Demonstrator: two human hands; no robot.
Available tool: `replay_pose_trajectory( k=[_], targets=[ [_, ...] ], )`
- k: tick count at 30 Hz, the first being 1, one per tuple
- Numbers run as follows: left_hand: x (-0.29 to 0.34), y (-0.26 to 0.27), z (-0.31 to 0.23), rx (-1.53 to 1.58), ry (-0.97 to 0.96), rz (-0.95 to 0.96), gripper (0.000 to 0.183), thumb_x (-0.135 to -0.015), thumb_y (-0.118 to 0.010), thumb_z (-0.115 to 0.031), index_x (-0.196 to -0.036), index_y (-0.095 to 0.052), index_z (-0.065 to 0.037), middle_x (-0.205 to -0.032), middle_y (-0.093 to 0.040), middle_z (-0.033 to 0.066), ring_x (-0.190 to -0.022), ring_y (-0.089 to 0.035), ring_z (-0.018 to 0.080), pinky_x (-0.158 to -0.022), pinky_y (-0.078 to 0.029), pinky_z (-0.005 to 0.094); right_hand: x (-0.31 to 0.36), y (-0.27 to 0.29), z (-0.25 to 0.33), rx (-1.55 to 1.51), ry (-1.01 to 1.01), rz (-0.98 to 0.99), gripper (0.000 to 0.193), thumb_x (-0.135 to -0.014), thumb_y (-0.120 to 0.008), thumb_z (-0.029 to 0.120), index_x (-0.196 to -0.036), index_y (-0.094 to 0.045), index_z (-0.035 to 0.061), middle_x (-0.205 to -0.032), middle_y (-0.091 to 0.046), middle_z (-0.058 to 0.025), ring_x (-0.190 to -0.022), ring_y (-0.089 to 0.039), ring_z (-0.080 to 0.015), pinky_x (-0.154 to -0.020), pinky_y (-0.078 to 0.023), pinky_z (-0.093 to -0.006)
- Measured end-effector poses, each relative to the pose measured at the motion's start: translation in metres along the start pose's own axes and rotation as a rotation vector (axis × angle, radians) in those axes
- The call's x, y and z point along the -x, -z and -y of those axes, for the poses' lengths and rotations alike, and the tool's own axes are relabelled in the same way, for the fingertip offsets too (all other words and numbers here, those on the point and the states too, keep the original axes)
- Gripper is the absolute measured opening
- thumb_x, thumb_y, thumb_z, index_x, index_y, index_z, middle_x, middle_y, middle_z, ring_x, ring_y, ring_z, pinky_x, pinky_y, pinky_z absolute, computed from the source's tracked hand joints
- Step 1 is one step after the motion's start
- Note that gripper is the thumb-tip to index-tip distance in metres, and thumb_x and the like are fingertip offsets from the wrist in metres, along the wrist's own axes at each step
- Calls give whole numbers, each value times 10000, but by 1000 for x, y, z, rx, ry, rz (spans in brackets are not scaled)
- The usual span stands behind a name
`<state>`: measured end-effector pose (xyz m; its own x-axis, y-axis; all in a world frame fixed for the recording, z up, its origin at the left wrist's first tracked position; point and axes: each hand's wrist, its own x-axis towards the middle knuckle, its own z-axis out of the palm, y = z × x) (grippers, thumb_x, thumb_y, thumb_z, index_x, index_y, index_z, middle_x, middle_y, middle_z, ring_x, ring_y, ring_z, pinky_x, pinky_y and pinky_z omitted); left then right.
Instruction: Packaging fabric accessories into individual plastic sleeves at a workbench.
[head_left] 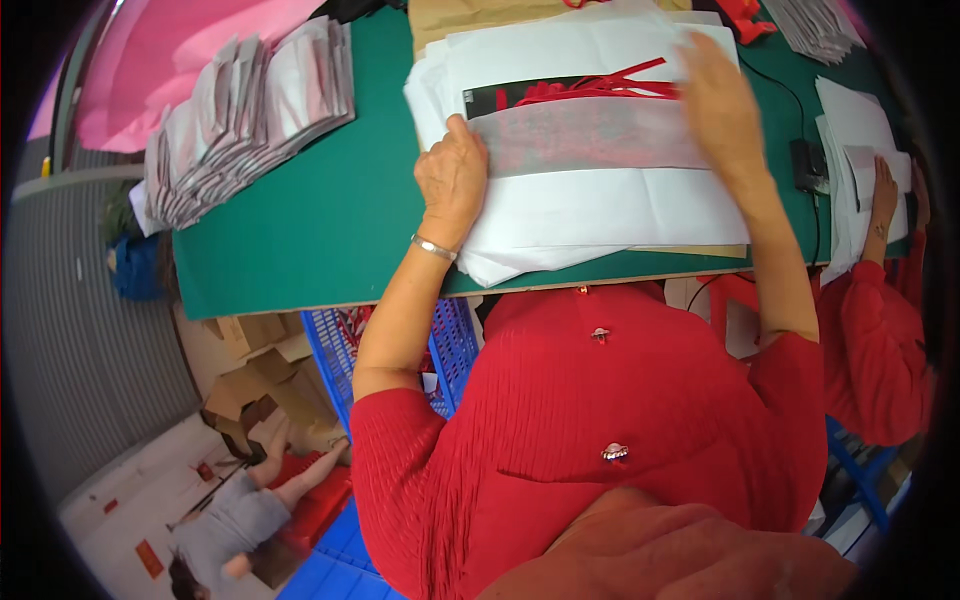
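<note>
On a stack of white paper sheets (600, 205) lies a black card or panel (482, 101) with red ribbon-like strips (600, 88) across it. A translucent whitish sheet (590, 140) is folded over its lower part, and reddish shapes show through. My left hand (452, 170) has curled fingers closed on the left end of that folded sheet. Over the right end is my right hand (722, 115), smeared by motion, so its fingers cannot be read. Whether it grips the sheet or only rests on it, I cannot tell.
Stacked folded whitish packets (250, 110) stand at the green table's (300, 240) left. A black adapter (808, 165) with a cable lies right of the sheets. Another person's hand (882, 195) works at far right. A blue plastic crate (455, 340) sits below the table's front edge.
</note>
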<state>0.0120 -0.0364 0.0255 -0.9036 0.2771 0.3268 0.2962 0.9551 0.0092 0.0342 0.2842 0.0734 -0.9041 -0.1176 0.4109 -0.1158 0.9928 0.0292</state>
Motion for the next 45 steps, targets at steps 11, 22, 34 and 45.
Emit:
replay_pose_trajectory(
  k=[11, 22, 34, 45],
  targets=[
    [30, 59, -4, 751, 432, 76, 194, -933, -554, -168, -1026, -484, -13, -748, -619, 112, -609, -623, 249, -584, -506, 336, 1, -62, 67, -460, 303, 272, 539, -964, -498, 275, -1475, -414, 125, -1573, -325, -55, -1476, -221, -242, -1230, -118, -418],
    [16, 39, -9, 2049, 1079, 39, 429, -912, -613, -144, -1241, -461, 86, -1160, -544, 217, -885, -608, 272, -807, -538, 351, -3, -63, 61, -571, 296, 268, 521, -972, -490, 277, -1465, -429, 116, -1556, -355, -63, -1467, -246, -251, -1230, -126, -416],
    [-121, 1, 8, 1365, 483, 229, 288, -752, -754, -131, -906, -667, 96, -858, -677, 127, -665, -617, 198, -596, -507, 280, 1, -64, 67, -552, 269, 240, 534, -965, -503, 325, -1421, -419, 61, -1511, -409, -92, -1442, -291, -266, -1230, -138, -420],
    [-11, -10, 6, 330, -458, -258, 66, -801, -669, -97, -813, -604, -89, -767, -527, 50, -783, -536, 212, -1045, -377, 498, -4, -39, 68, -478, 49, 538, 462, -956, -504, 361, -1233, -542, -7, -1289, -576, -185, -1212, -491, -355, -1108, -314, -441]
  ],
)
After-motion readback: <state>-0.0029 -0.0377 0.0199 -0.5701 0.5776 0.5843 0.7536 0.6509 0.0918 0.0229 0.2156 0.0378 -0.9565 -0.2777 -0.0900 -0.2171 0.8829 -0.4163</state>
